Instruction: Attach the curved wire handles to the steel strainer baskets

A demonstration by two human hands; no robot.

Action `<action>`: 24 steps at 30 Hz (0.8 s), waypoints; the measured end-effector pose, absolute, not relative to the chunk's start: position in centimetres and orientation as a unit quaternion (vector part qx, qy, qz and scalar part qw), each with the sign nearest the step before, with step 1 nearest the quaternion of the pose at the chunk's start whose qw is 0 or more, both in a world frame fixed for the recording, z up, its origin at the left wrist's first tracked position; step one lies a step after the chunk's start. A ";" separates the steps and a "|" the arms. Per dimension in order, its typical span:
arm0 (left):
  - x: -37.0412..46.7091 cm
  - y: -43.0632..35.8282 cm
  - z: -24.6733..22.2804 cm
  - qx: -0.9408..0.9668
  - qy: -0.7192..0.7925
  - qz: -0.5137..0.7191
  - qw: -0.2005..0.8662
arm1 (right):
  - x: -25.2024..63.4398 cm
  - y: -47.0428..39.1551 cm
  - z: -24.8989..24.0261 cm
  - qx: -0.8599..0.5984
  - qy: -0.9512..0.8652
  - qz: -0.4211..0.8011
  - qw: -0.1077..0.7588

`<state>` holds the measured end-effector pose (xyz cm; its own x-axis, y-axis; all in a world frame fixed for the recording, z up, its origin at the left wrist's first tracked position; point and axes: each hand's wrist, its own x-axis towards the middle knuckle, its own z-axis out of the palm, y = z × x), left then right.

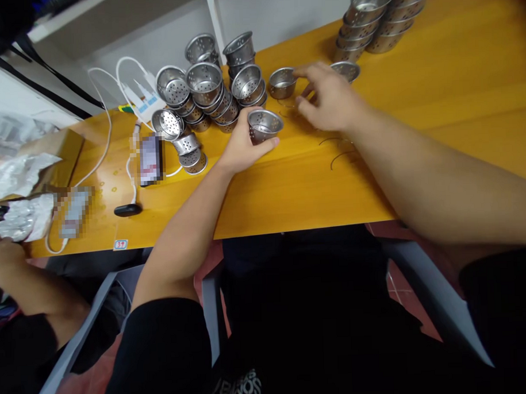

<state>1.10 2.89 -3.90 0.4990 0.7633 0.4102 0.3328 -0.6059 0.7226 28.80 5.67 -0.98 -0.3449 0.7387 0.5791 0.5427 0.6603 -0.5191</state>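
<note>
Landmark: the held cup (266, 127); the left hand (239, 143) pinches its wall between thumb and fingers, close to the stacked cups (204, 87) on its left; we judge a wrist knock could topple that leaning group; the right hand (328, 100), fingers parted, is right of the held cup, near a loose cup (282, 84); we cannot tell contact, and a brush might tip it; motion blurs those fingers; a round metal piece (347, 71) beyond, further right of the held cup, is partly hidden.
</note>
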 end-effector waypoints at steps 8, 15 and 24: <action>1.2 2.4 -3.4 0.815 0.331 0.372 0.296 | 28.4 6.6 -2.7 -0.425 -0.815 0.140 0.369; 1.4 1.0 -2.0 0.809 0.357 0.353 0.307 | 28.6 5.2 -1.4 -0.484 -0.826 0.096 0.274; 1.3 1.2 -2.0 0.812 0.363 0.355 0.288 | 27.9 4.3 -0.2 -0.510 -0.800 0.077 0.305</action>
<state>1.26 1.19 -2.01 0.4850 0.7937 0.3671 0.3842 -0.5705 0.7259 27.88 4.33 -0.22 -0.2934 0.8638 0.4096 0.7702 0.4674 -0.4340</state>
